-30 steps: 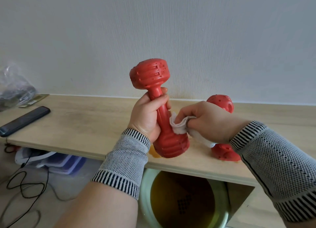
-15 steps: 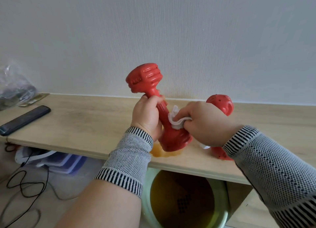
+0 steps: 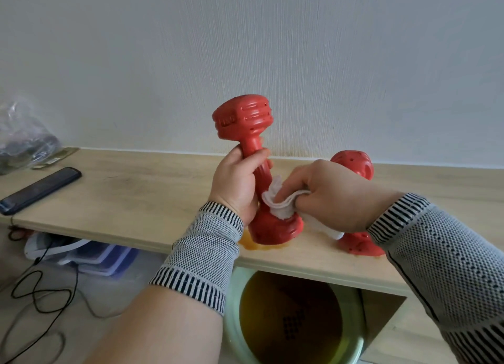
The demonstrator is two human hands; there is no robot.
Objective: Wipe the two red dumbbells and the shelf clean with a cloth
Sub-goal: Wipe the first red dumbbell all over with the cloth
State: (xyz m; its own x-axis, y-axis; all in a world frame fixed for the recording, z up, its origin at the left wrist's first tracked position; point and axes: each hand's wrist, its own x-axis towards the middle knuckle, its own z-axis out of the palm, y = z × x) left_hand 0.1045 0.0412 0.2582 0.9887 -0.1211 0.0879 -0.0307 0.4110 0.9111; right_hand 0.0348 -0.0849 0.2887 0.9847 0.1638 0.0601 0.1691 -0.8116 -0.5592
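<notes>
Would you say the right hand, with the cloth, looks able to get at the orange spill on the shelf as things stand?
Probably not fully: the dumbbell gripped by the left hand stands on the orange spill, so the right hand and cloth reach only its exposed edge.

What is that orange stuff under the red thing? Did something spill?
Yes, it looks like a spill: an orange-brown puddle sits on the shelf beneath the held dumbbell. What the liquid is cannot be told.
</notes>
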